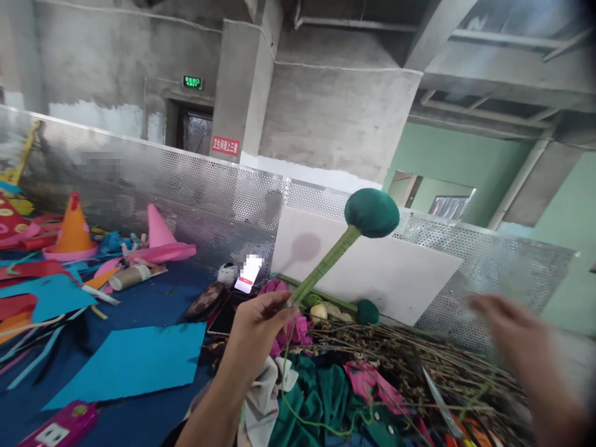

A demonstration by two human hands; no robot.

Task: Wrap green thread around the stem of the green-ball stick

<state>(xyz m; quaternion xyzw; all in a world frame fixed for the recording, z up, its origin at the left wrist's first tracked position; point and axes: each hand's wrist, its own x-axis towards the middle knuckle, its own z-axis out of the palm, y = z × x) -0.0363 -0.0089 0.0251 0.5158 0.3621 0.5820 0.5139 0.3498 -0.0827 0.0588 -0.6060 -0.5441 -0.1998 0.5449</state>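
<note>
near the middle of the scene, the left hand (261, 318) pinches the lower end of a green-wrapped stick (328, 262) between thumb and fingers; it slants up to the right, topped by a dark green padded ball (372, 213). light green yarn (321, 426) trails below over dark green cloth (310, 388). on the right, the right hand (514, 344) is raised well apart from the stick, too blurred to show whether its fingers are spread or pressed together. a blue sheet (135, 361) lies to the left.
</note>
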